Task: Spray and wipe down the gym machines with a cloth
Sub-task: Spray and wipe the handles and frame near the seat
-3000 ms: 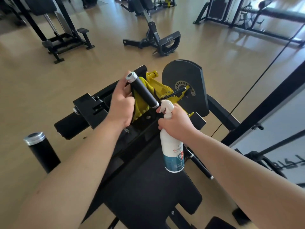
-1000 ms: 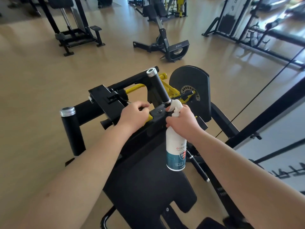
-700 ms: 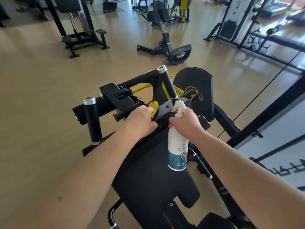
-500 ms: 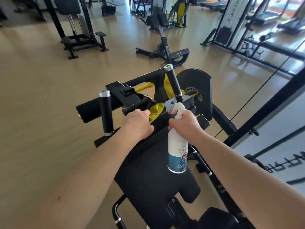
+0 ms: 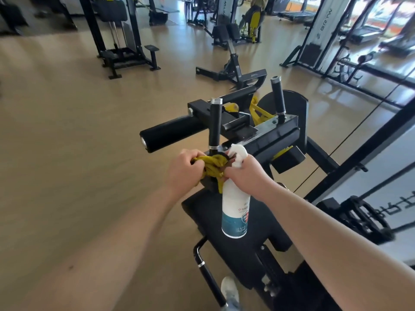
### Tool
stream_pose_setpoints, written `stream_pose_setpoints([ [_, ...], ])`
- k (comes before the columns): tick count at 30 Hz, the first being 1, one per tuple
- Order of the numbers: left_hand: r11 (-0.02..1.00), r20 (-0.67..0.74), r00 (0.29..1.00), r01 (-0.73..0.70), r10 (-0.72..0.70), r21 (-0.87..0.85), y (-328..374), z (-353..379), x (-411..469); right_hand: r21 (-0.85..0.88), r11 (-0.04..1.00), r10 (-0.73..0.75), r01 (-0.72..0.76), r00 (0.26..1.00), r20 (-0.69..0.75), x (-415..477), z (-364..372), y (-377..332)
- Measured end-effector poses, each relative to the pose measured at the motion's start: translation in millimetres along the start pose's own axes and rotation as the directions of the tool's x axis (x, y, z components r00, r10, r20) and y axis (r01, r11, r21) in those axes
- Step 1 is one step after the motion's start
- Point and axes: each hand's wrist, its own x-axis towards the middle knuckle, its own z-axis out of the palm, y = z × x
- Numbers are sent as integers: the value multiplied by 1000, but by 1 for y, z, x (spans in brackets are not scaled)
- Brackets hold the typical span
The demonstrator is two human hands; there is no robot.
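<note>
A black gym machine (image 5: 276,135) with yellow parts stands in front of me, its padded seat (image 5: 238,243) below my arms. My left hand (image 5: 184,169) grips a bunched yellow cloth (image 5: 213,167) at the base of the machine's left upright handle (image 5: 215,124). My right hand (image 5: 247,171) holds a white spray bottle (image 5: 234,212) by its neck, hanging down over the seat, nozzle beside the cloth. A second upright handle (image 5: 278,97) stands further right.
A black foam roller (image 5: 173,135) sticks out to the left. Wooden floor (image 5: 78,142) spreads left and ahead. Other machines (image 5: 121,43) and a bench (image 5: 233,66) stand at the back. A black frame with a cable (image 5: 363,151) rises on the right. My shoe (image 5: 229,290) shows below.
My left hand carried the cloth from the middle crossbar over to the base of the left handle. The view swung left. The right hand still holds the bottle.
</note>
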Motion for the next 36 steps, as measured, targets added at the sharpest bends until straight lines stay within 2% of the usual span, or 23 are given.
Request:
stream_pose_setpoints([
  [3, 954, 28, 971, 237, -236, -186, -17, -20, -5, -26, 999, -38, 39, 998, 54, -21, 27, -16],
  [5, 841, 125, 909, 415, -397, -347, -27, -42, -19, -35, 996, -77, 81, 992, 99, -29, 44, -27],
  [7, 756, 177, 873, 484, -455, -441, -30, -61, -39, -49, 994, -93, 100, 987, 129, -30, 65, -36],
  [9, 827, 90, 907, 413, -411, -380, -33, -72, -48, -83, 991, -92, 106, 983, 161, -28, 88, -43],
  [11, 914, 27, 973, 226, -230, -337, -44, -85, -65, -94, 985, -119, 142, 969, 217, -26, 109, -51],
  [13, 944, 27, 993, 117, -114, -309, -61, -98, -66, -71, 978, -170, 199, 942, 290, -20, 128, -59],
  [16, 980, 41, 998, 51, -43, -193, -90, -121, -57, -35, 973, -199, 229, 903, 381, -3, 158, -68],
  [18, 994, 32, 997, 70, -68, -82, -109, -136, -53, -36, 959, -233, 281, 855, 462, 12, 181, -75],
  [21, 985, -27, 985, 171, -171, 23, -137, -160, -31, -38, 938, -265, 346, 781, 566, 36, 213, -93],
  [26, 948, -204, 934, 311, -293, 60, -175, -210, 23, 116, 969, -245, 218, 786, 568, 102, 279, -146],
  [28, 926, -250, 898, 377, -363, 9, -193, -234, 48, 234, 970, -208, 67, 722, 659, 136, 300, -165],
  [31, 881, -323, 827, 471, -460, -47, -218, -269, 88, 351, 915, -203, -199, 524, 827, 181, 320, -191],
  [34, 862, -369, 806, 506, -463, 23, -232, -291, 124, 342, 886, -212, -312, 382, 900, 226, 332, -210],
  [36, 844, -379, 782, 536, -494, 7, -239, -300, 148, 328, 880, -226, -343, 305, 925, 256, 338, -221],
])
